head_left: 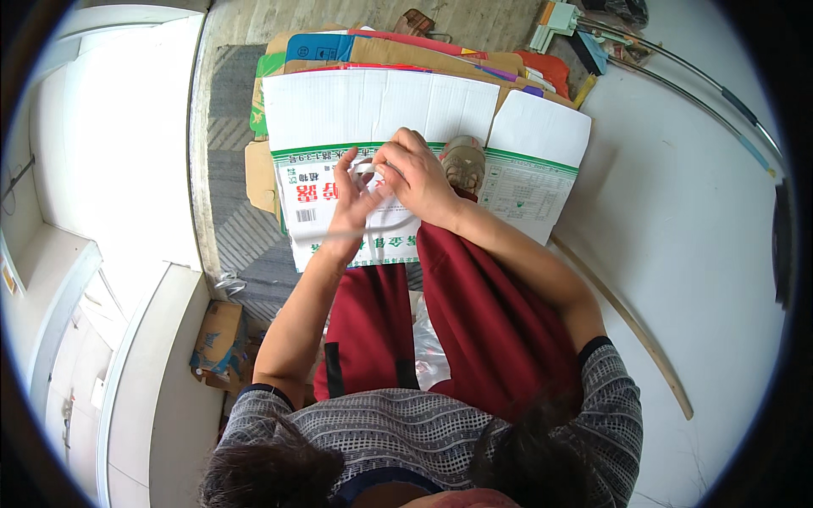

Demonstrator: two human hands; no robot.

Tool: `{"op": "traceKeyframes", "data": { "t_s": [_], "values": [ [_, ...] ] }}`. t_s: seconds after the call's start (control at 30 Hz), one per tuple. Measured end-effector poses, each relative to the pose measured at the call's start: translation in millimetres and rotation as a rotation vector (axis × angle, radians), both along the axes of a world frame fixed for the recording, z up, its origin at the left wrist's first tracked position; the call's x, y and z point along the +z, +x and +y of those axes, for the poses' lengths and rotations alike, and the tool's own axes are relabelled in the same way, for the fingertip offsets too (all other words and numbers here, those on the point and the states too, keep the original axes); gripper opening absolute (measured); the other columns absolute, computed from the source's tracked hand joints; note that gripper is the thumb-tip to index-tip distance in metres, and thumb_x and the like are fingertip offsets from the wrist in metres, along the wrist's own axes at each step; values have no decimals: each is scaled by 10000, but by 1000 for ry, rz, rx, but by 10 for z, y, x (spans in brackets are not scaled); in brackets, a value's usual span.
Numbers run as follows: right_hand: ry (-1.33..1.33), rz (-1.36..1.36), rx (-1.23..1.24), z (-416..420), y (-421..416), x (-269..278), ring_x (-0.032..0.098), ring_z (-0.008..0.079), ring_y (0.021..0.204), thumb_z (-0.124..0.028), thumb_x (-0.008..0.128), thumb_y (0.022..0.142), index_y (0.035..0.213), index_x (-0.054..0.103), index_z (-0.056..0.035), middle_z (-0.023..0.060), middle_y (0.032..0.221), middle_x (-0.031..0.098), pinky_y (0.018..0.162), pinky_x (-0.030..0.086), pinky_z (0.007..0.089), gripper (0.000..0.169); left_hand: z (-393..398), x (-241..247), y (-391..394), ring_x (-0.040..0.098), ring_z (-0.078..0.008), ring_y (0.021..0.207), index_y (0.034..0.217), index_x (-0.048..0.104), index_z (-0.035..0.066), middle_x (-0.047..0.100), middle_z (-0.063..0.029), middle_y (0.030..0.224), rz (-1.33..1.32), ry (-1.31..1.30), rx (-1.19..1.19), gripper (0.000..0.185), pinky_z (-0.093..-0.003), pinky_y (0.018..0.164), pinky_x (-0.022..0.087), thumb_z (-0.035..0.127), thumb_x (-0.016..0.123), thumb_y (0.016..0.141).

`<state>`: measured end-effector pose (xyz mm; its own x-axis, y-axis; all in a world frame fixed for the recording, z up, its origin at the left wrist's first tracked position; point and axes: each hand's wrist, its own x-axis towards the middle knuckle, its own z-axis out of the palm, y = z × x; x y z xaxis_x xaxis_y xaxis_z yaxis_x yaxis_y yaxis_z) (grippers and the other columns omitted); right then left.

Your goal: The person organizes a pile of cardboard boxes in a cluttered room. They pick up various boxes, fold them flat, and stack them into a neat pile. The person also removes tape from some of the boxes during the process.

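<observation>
A thin white strip, perhaps plastic strapping, runs between my two hands above a flattened white carton. My right hand pinches it between thumb and fingers. My left hand is beside it on the left, thumb and fingers spread around the strip; motion blur hides whether they grip it. A loose length of strip curves below the hands and crosses in front of my left wrist. The carton bears green and red print and lies on a stack of flattened cardboard boxes. My shoe presses on the carton.
A grey striped mat lies under the stack. To the right, a wooden stick rests by the white wall, with long mop-like poles at upper right. An opened brown box stands at lower left, near white cabinets.
</observation>
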<state>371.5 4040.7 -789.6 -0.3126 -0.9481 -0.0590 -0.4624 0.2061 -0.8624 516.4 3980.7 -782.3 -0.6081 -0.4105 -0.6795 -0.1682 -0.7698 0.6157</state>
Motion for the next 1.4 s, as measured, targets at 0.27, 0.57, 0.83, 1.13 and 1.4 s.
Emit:
{"op": "traceKeyframes", "data": {
  "t_s": [0.27,0.57,0.83,1.13,1.4],
  "values": [
    [298,-752,-218,170,198,-64,509,69,806,-184,543,945,939,576,3,-5,828,570,720,441,236,190,503,125,135,365,-317,1308,1432,-205,51,377,-269,1377,-97,-202,-320,1170,-367,1041,353,41,751,757],
    [314,-1800,-686,114,10,-99,366,121,611,-211,553,866,692,439,-96,-8,650,402,663,350,269,239,371,-373,659,531,-93,846,1146,548,-3,589,-19,869,96,14,-336,244,-249,820,438,165,448,1000],
    [682,-1618,-413,229,-162,-240,396,101,545,-200,576,917,691,479,-133,-21,615,447,546,327,219,255,265,-390,860,484,-83,847,1097,597,47,581,17,913,-27,-76,-347,205,-241,839,404,178,485,985],
    [476,-1526,-206,266,-280,-257,560,177,887,-124,490,950,923,568,-40,78,909,605,826,455,318,117,462,-608,1019,493,-112,868,985,564,67,530,-17,869,4,-97,-430,378,-256,858,393,373,347,1027],
    [648,-1469,-537,492,-252,-464,476,99,690,-168,561,927,875,584,-70,8,821,558,624,385,242,113,681,-668,1284,329,-55,575,914,525,116,393,56,686,58,398,-95,250,-200,542,315,360,509,965]
  ]
}}
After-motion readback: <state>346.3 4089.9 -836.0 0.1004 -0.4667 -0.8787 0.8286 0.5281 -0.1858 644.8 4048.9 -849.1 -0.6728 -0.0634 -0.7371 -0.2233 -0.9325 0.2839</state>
